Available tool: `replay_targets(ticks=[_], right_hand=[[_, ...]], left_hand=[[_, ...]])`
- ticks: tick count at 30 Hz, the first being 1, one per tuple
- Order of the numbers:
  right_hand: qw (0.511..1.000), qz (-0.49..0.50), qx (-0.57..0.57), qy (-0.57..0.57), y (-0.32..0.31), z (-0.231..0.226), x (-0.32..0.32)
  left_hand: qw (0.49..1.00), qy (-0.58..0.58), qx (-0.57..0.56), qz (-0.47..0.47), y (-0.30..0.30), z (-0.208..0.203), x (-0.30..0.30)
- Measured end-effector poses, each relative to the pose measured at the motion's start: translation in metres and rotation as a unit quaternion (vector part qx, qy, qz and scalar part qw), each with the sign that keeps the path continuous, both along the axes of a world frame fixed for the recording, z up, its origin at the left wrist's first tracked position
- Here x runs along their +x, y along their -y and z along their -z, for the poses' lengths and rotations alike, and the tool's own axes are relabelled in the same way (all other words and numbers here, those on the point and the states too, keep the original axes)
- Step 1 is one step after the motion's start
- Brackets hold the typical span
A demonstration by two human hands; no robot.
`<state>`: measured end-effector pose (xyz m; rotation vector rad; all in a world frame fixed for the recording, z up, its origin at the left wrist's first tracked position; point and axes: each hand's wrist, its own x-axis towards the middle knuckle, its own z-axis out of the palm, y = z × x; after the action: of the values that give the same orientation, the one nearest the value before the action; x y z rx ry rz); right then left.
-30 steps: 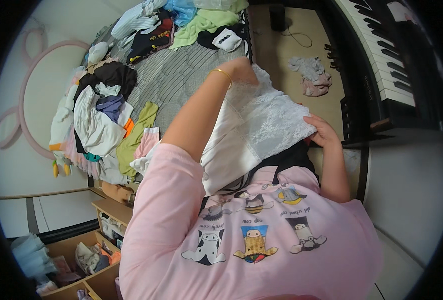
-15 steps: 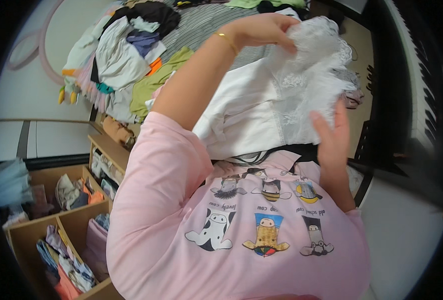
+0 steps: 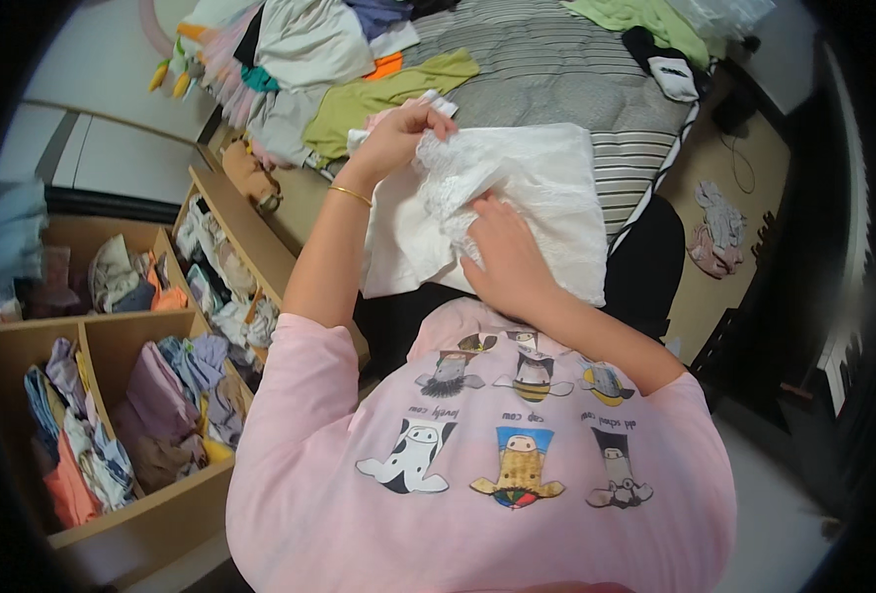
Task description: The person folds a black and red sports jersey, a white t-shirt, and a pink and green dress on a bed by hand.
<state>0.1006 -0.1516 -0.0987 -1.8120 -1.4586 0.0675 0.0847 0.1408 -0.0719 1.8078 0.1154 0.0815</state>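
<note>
Head view: pinched lacy white garment [image 3: 566, 188] with left fingers [image 3: 432, 121], spread right fingers [image 3: 498, 225] across it—seemed light, limp, best held by plain edges!

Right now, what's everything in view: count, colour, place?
Lace-trimmed garment: one, white, over the lap
Mattress: one, grey striped, ahead
Heaped clothes: several, mixed, mattress's left
Crumpled cloth: one, pale green, mattress's far right
Small cloths: count unclear, black and white, mattress's right
Clothes-filled drawers: count unclear, brown, left
Soft item: one, brown, beside drawers
Cloth pile: one, grey-pink, right floor
Keyboard: one, black and white, right rim
Shirt: one, pink, worn
Left hand: one, bare, pinching lace
Right hand: one, bare, on the garment
</note>
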Motion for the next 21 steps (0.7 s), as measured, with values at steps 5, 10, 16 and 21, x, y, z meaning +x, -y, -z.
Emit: replay_targets(ticks=[5,10,16,21], right_hand=[[0.993,-0.070,-0.026,-0.090,0.003,-0.027,0.005],[0.988,-0.146,-0.029,0.051,0.004,-0.024,0.001],[0.999,-0.014,0.047,0.007,0.022,-0.043,0.051],[0.992,0.093,-0.022,0.076,0.022,-0.031,0.098]], left_hand=[[0.976,-0.003,0.064,-0.206,0.036,-0.007,-0.003],[0.911,0.005,0.402,-0.092,0.056,-0.007,0.005],[0.871,0.147,0.435,-0.173,0.080,-0.028,-0.015],[0.881,0.158,0.424,-0.139,0.102,-0.018,-0.046]])
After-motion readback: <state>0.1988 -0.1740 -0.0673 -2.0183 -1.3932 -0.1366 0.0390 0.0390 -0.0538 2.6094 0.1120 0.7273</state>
